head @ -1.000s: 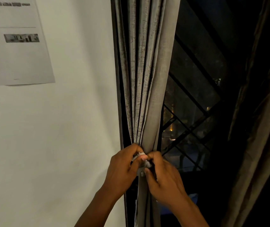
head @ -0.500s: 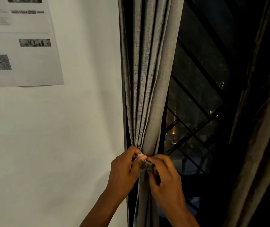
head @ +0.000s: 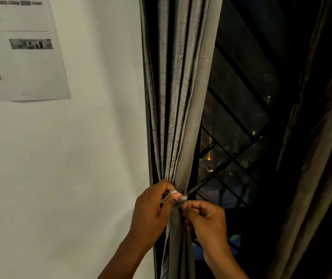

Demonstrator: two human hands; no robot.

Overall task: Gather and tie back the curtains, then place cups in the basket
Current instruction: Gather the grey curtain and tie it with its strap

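A grey curtain hangs gathered into tight folds at the window's left side. A pale tieback band wraps the bundle at its narrowest point. My left hand grips the band and the curtain from the left, thumb over the band. My right hand pinches the band's end just to the right of it. A second, brownish curtain hangs at the right edge. No cups or basket are in view.
A white wall fills the left half, with a printed sheet stuck on it at the top left. Behind the curtains is a dark window with a black diagonal metal grille.
My right hand has slid down and to the right, away from the knot, still pinching the band's end. The view has drifted slightly. The left hand keeps its grip.
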